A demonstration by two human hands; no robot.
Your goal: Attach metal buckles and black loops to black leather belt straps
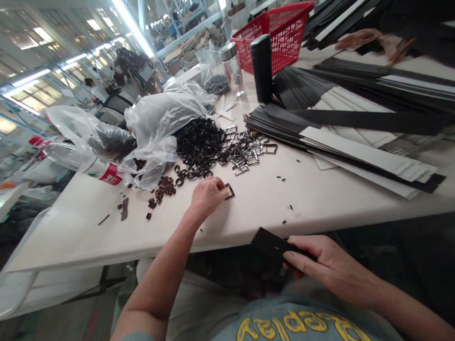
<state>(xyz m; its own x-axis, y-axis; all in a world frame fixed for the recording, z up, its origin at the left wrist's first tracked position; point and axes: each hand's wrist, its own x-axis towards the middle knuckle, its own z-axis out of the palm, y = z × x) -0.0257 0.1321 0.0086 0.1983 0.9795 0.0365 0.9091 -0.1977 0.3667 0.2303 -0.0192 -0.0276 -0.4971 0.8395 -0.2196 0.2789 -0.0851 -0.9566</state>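
Note:
Over the white table, my left hand (209, 193) is closed in a pinch on a rectangular metal buckle (231, 190). My right hand (327, 262) grips a black strap (271, 244) with a small slot in it, held over my lap at the table's front edge. Just beyond the left hand lies a pile of metal buckle frames (245, 151). Beside that pile is a heap of black rings (198, 141), and small brown rings (165, 188) are scattered to the left.
Stacks of black and white strips (366, 150) cover the table's right side. Behind stand a black bottle (262, 69), a clear jar (233, 71) and a red basket (290, 36). Plastic bags (153, 116) and a lying plastic bottle (82, 160) are at the left.

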